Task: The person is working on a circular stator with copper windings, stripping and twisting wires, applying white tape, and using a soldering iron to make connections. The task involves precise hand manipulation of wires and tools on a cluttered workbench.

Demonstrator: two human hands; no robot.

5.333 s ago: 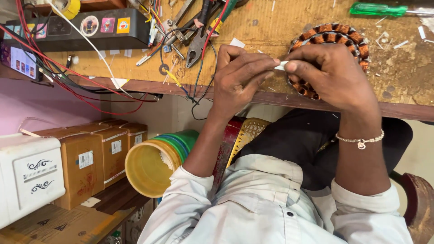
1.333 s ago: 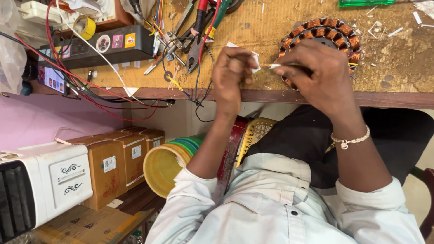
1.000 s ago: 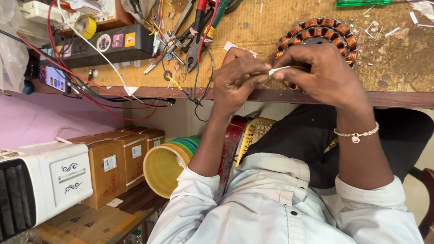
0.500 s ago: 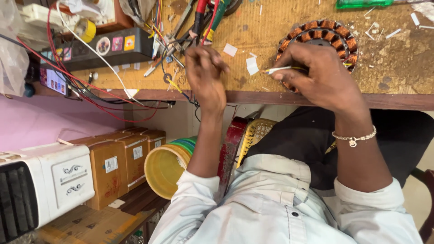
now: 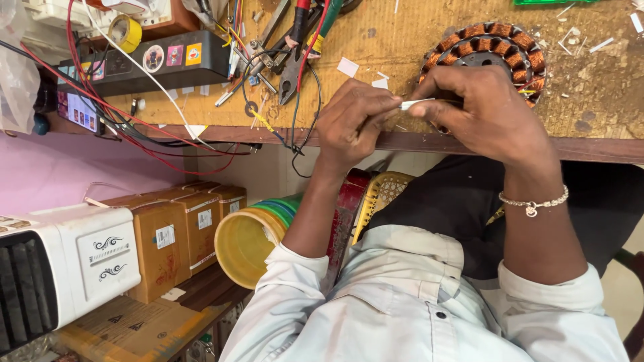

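My right hand (image 5: 483,114), with a bracelet on its wrist, pinches a thin white strip (image 5: 417,104) just above the front edge of the wooden workbench (image 5: 402,40). My left hand (image 5: 355,124) is closed on the strip's left end, fingers bunched together. Right behind my right hand lies a round motor stator (image 5: 500,43) with copper windings, partly hidden by my fingers. Small white paper pieces (image 5: 348,67) lie on the bench by my left hand.
Pliers (image 5: 295,64) and other tools lie in a tangle of red and black wires at the bench's back left, beside a black power strip (image 5: 147,60) and a yellow tape roll (image 5: 125,31). Below stand a yellow bucket (image 5: 245,241), cardboard boxes (image 5: 171,234) and a white appliance (image 5: 60,268).
Half a second ago my left hand was reaching left toward the tools. It has come back right and closed on the strip. My right hand has stayed in place holding the strip.
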